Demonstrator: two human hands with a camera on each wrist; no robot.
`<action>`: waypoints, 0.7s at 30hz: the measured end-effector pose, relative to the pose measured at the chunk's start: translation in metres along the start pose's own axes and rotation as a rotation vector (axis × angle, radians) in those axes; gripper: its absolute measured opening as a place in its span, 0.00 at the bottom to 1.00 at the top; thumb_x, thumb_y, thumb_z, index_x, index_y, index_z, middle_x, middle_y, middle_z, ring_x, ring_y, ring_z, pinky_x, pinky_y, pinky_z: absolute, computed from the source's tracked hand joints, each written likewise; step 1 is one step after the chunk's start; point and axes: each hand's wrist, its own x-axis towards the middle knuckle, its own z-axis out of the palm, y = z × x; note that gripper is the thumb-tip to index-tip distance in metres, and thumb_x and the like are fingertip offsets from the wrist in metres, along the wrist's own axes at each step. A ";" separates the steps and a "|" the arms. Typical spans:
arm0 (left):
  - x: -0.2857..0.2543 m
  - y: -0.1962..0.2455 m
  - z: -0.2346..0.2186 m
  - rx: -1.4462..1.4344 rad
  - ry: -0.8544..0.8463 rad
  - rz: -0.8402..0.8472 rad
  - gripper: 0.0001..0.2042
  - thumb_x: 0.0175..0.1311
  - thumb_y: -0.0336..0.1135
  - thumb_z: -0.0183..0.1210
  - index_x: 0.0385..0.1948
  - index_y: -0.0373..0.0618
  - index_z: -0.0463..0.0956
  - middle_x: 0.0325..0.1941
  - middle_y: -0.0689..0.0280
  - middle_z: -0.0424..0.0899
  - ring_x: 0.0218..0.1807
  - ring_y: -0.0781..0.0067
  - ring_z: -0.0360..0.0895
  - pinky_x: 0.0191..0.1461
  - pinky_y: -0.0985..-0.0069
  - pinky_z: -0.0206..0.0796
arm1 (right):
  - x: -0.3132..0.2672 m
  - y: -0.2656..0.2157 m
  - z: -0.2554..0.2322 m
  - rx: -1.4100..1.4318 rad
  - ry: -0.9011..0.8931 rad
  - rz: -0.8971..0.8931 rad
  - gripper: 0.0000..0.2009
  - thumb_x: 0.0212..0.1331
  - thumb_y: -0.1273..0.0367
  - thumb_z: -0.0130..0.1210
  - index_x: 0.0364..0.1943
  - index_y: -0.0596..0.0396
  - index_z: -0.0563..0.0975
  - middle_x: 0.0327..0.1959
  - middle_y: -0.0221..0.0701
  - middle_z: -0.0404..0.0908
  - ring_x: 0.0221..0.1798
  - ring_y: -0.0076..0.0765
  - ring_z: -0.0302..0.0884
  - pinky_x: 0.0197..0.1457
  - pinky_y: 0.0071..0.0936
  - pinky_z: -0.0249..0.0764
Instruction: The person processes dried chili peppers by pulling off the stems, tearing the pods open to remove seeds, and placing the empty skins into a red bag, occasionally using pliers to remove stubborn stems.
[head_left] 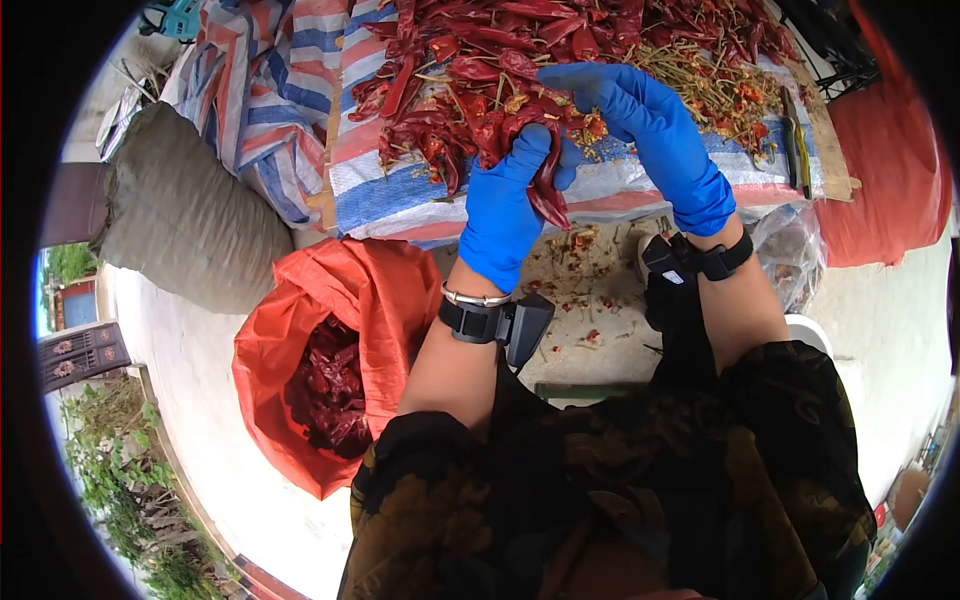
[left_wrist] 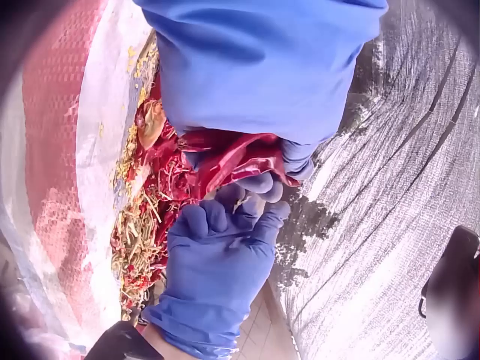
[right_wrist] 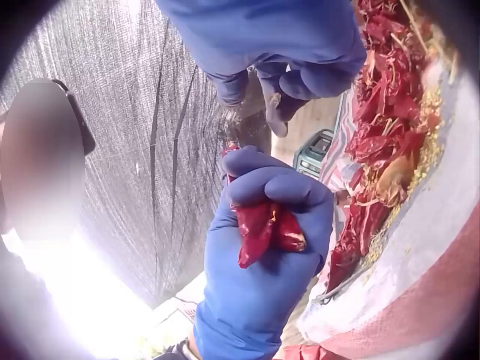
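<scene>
My left hand, in a blue glove, grips a few dried red chili peppers, with its fingers curled over them. The peppers' broad ends show above the palm in the right wrist view, and one long chili hangs below the fingers in the head view. My right hand, gloved in blue too, is close beside them over the chili pile. Its thumb and bent fingers stand apart in the right wrist view. A small pale bit shows at one fingertip.
The pile lies on a striped tarp. Loose stems and a knife-like tool are at the right. A red sack of chilies stands at lower left, near a stuffed grey-green sack. Scraps litter the floor.
</scene>
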 end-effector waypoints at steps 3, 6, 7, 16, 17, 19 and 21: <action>0.000 -0.002 0.000 -0.179 -0.052 -0.142 0.15 0.62 0.45 0.48 0.35 0.40 0.71 0.26 0.67 0.74 0.24 0.76 0.64 0.32 0.77 0.57 | -0.006 -0.008 0.001 0.256 -0.274 0.119 0.09 0.59 0.71 0.48 0.40 0.59 0.75 0.25 0.31 0.79 0.32 0.24 0.76 0.37 0.22 0.72; 0.000 -0.005 -0.003 -0.402 -0.184 -0.211 0.14 0.61 0.43 0.51 0.38 0.41 0.71 0.26 0.65 0.75 0.24 0.75 0.70 0.31 0.77 0.64 | -0.011 0.001 0.003 0.271 -0.182 0.236 0.09 0.58 0.72 0.49 0.41 0.60 0.74 0.25 0.33 0.78 0.27 0.25 0.76 0.32 0.22 0.72; -0.001 -0.004 0.000 -0.357 -0.176 -0.232 0.15 0.62 0.45 0.48 0.37 0.41 0.70 0.24 0.66 0.73 0.22 0.76 0.67 0.30 0.78 0.62 | -0.009 0.007 -0.001 0.195 -0.192 0.180 0.09 0.58 0.71 0.49 0.41 0.60 0.74 0.26 0.33 0.78 0.28 0.25 0.75 0.32 0.21 0.71; -0.002 0.000 -0.002 -0.692 -0.449 -0.431 0.16 0.64 0.49 0.43 0.35 0.44 0.68 0.17 0.76 0.57 0.16 0.86 0.53 0.26 0.83 0.47 | -0.008 0.004 0.002 0.246 -0.005 0.216 0.10 0.59 0.65 0.48 0.35 0.57 0.76 0.33 0.27 0.78 0.29 0.16 0.67 0.34 0.15 0.64; -0.002 0.001 -0.002 -0.642 -0.430 -0.430 0.15 0.63 0.49 0.45 0.35 0.45 0.67 0.18 0.79 0.56 0.16 0.88 0.52 0.26 0.84 0.44 | -0.009 0.004 0.003 0.170 -0.008 0.104 0.11 0.59 0.63 0.47 0.35 0.56 0.76 0.35 0.28 0.79 0.27 0.15 0.64 0.33 0.13 0.62; -0.001 0.000 0.000 -0.600 -0.407 -0.411 0.15 0.63 0.49 0.46 0.35 0.45 0.67 0.18 0.78 0.55 0.17 0.88 0.52 0.27 0.84 0.45 | -0.009 0.006 0.008 0.100 -0.029 0.087 0.11 0.59 0.64 0.48 0.35 0.58 0.76 0.34 0.29 0.79 0.31 0.18 0.69 0.35 0.16 0.65; -0.003 0.000 0.003 -0.558 -0.385 -0.397 0.15 0.62 0.49 0.47 0.35 0.46 0.66 0.18 0.78 0.55 0.18 0.87 0.52 0.27 0.84 0.45 | -0.009 0.008 0.007 0.031 -0.046 0.070 0.12 0.60 0.65 0.48 0.36 0.59 0.76 0.34 0.31 0.79 0.35 0.21 0.74 0.37 0.20 0.69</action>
